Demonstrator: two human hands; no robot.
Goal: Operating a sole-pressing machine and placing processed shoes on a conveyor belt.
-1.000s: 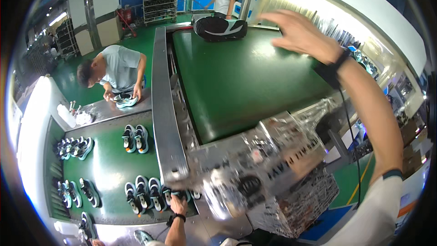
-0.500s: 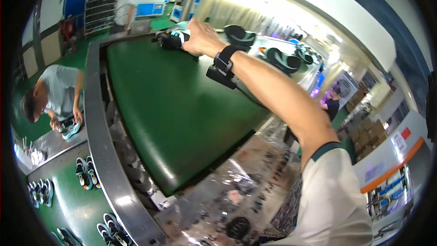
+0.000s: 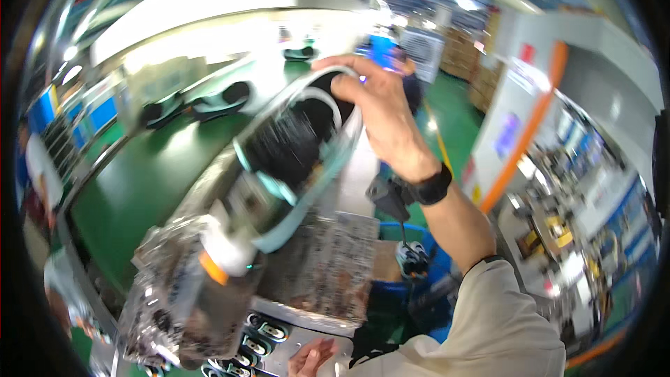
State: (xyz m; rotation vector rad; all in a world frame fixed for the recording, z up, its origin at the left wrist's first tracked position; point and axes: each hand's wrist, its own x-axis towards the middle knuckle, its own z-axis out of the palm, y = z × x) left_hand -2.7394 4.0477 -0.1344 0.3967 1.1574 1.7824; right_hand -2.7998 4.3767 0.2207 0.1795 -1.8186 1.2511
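Above the plastic-wrapped box (image 3: 188,307), the black-and-pale-green shoe (image 3: 289,153) hangs tilted, gripped at its heel by the right hand (image 3: 380,115): lifting done, setting down not yet, by the look of it. The left hand (image 3: 310,357) sits low near the small shoes (image 3: 257,345), contents impossible to tell; two shoes (image 3: 222,102) on the green belt (image 3: 132,199) seemingly remain unhandled.

Right hand (image 3: 380,117) high, left hand (image 3: 310,359) low
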